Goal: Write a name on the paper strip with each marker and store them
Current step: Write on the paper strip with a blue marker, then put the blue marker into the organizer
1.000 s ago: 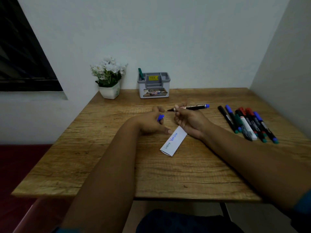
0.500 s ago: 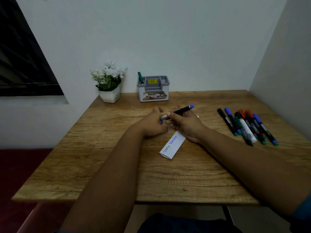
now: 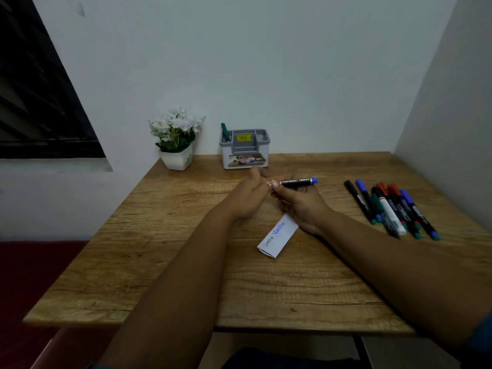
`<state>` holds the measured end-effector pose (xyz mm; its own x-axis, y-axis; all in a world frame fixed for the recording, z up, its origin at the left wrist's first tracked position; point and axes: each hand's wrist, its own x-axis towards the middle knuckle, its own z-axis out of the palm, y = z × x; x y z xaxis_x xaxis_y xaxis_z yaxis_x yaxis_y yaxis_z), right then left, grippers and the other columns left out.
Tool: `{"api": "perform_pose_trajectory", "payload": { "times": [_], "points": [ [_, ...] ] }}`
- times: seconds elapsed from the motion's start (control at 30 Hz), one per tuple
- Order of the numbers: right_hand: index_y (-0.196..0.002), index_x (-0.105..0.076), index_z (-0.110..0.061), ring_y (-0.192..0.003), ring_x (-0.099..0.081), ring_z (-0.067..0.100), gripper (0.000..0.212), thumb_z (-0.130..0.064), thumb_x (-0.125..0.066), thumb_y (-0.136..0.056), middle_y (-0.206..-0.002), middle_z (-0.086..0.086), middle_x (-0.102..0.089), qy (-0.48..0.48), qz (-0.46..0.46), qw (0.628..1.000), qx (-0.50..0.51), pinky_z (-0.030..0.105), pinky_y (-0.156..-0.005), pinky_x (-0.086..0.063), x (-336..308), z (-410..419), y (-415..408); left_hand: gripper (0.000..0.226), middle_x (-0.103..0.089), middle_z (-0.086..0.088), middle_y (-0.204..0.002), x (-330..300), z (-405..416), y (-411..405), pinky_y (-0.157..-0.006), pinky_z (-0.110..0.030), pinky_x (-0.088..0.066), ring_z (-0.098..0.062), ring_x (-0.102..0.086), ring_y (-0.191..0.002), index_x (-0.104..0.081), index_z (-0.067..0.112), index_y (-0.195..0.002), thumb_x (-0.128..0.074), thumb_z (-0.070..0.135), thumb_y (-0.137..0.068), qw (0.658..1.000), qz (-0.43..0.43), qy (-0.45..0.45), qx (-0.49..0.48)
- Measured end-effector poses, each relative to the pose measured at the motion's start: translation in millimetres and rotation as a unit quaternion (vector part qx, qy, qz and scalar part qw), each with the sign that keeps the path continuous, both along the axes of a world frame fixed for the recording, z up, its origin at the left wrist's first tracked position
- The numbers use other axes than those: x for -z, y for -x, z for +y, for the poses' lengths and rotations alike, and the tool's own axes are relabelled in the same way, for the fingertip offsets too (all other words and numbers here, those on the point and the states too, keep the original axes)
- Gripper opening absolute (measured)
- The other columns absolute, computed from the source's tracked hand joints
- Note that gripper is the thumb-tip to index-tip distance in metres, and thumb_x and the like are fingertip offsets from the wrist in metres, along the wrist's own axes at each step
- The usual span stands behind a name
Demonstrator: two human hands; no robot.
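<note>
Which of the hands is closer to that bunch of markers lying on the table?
Right. The right hand sits just beside the loose markers; the left hand is farther, beyond the right one.

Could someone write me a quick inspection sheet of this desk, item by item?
Surface: wooden table, grain visible.
Job's things: blue-ended marker held above the table; paper strip with two written names; loose markers at right; grey organizer holding one green marker.
Clutter: potted white flowers.
Grippers: right hand grips the marker; left hand meets its near end.
Cables: nothing seen.
Surroundings: white walls, dark window.
</note>
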<state>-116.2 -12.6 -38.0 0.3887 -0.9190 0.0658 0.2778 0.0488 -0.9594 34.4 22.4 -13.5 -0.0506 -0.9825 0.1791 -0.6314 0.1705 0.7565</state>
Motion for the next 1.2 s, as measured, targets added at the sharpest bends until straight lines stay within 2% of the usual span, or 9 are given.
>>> {"api": "perform_pose_trajectory", "payload": {
  "times": [0.17,0.33,0.43,0.47,0.57,0.63,0.73,0.83,1.2],
  "points": [
    [-0.094,-0.066,-0.011,-0.075,-0.061,0.005,0.005,-0.013,-0.062,-0.091,-0.082,0.000,-0.065,-0.093,-0.078,0.992,-0.022,0.021,-0.069,-0.049,-5,-1,6,0.022,-0.068,-0.007,-0.097,-2,1,-7,-0.075,-0.017,-0.055,-0.006,-0.068,-0.078,-0.057,0.002,-0.118,-0.053,0.003,-0.096,0.964,0.265,0.006,0.006],
    [-0.100,-0.064,-0.013,-0.076,-0.060,0.006,0.010,-0.014,-0.064,-0.090,-0.083,0.000,-0.062,-0.099,-0.068,0.992,-0.027,0.021,-0.069,-0.051,-6,-1,4,0.012,-0.072,-0.003,-0.087,2,-2,-2,-0.066,-0.016,-0.054,-0.006,-0.068,-0.073,-0.064,0.007,-0.100,-0.063,0.002,-0.089,0.893,0.445,0.028,-0.061],
    [-0.103,-0.062,-0.015,-0.078,-0.059,0.008,0.013,-0.011,-0.063,-0.091,-0.084,0.002,-0.064,-0.104,-0.061,0.992,-0.027,0.023,-0.073,-0.051,-6,-2,4,0.009,-0.068,0.001,-0.082,-8,-5,-5,-0.064,-0.015,-0.053,-0.004,-0.065,-0.071,-0.062,0.010,-0.095,-0.062,0.002,-0.090,0.819,0.554,0.091,-0.120],
    [-0.103,-0.062,-0.015,-0.077,-0.059,0.009,0.012,-0.010,-0.062,-0.092,-0.085,0.003,-0.065,-0.105,-0.060,0.992,-0.025,0.024,-0.073,-0.051,-5,-2,4,0.009,-0.067,0.001,-0.082,-13,-9,-8,-0.064,-0.016,-0.053,-0.005,-0.065,-0.072,-0.061,0.010,-0.095,-0.061,0.002,-0.091,0.810,0.557,0.124,-0.131],
    [-0.104,-0.061,-0.015,-0.076,-0.060,0.010,0.013,-0.007,-0.059,-0.094,-0.085,0.005,-0.066,-0.100,-0.054,0.993,-0.027,0.024,-0.073,-0.051,-4,-4,4,0.017,-0.067,0.000,-0.091,-34,-31,-20,-0.071,-0.026,-0.055,-0.011,-0.067,-0.081,-0.057,0.014,-0.102,-0.061,0.002,-0.092,0.837,0.463,0.236,-0.169],
    [-0.108,-0.059,-0.013,-0.076,-0.062,0.010,0.016,-0.006,-0.057,-0.095,-0.086,0.006,-0.066,-0.092,-0.042,0.994,-0.029,0.024,-0.072,-0.052,-3,-5,3,0.025,-0.066,0.000,-0.100,-57,-49,-27,-0.078,-0.033,-0.056,-0.018,-0.068,-0.089,-0.050,0.020,-0.109,-0.061,0.006,-0.092,0.874,0.340,0.294,-0.188],
    [-0.116,-0.057,-0.010,-0.076,-0.063,0.010,0.021,-0.005,-0.056,-0.096,-0.087,0.007,-0.066,-0.086,-0.029,0.995,-0.031,0.025,-0.073,-0.053,-4,-5,2,0.034,-0.066,0.001,-0.100,-86,-82,-31,-0.070,-0.028,-0.051,-0.012,-0.066,-0.074,-0.039,0.017,-0.118,-0.059,0.009,-0.093,0.921,0.160,0.307,-0.180],
    [-0.119,-0.056,-0.009,-0.078,-0.063,0.011,0.024,-0.004,-0.056,-0.096,-0.089,0.008,-0.067,-0.091,-0.024,0.995,-0.033,0.024,-0.072,-0.054,-5,-6,3,0.032,-0.065,-0.003,-0.096,-99,-118,-32,-0.067,-0.028,-0.046,-0.020,-0.065,-0.075,-0.039,0.014,-0.117,-0.056,0.004,-0.092,0.941,0.025,0.289,-0.175],
    [-0.123,-0.053,-0.006,-0.078,-0.063,0.011,0.028,-0.003,-0.056,-0.095,-0.088,0.008,-0.067,-0.091,-0.007,0.995,-0.029,0.023,-0.073,-0.053,-3,-10,2,0.030,-0.062,-0.015,-0.100,-64,-195,-39,-0.063,-0.028,-0.045,-0.023,-0.059,-0.080,-0.044,0.014,-0.119,-0.055,0.004,-0.093,0.970,-0.131,0.123,-0.162]
  ]
}}
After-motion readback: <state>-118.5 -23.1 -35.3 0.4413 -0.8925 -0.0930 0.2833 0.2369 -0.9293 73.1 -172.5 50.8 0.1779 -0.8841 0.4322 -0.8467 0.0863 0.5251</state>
